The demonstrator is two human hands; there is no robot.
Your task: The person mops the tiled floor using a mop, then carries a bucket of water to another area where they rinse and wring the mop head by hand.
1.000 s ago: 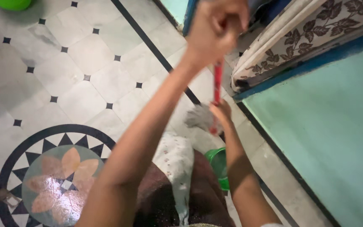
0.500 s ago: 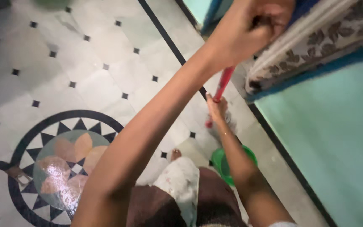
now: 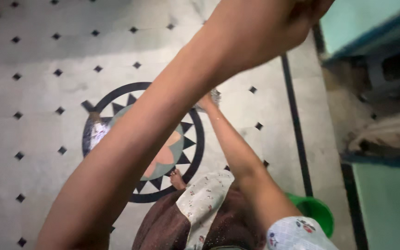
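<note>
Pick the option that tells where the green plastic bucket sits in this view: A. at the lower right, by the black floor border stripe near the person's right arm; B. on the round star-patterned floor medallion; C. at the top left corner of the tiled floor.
A: the green plastic bucket shows at the lower right, beside the black floor border stripe, well off the round star-patterned floor medallion.
</note>
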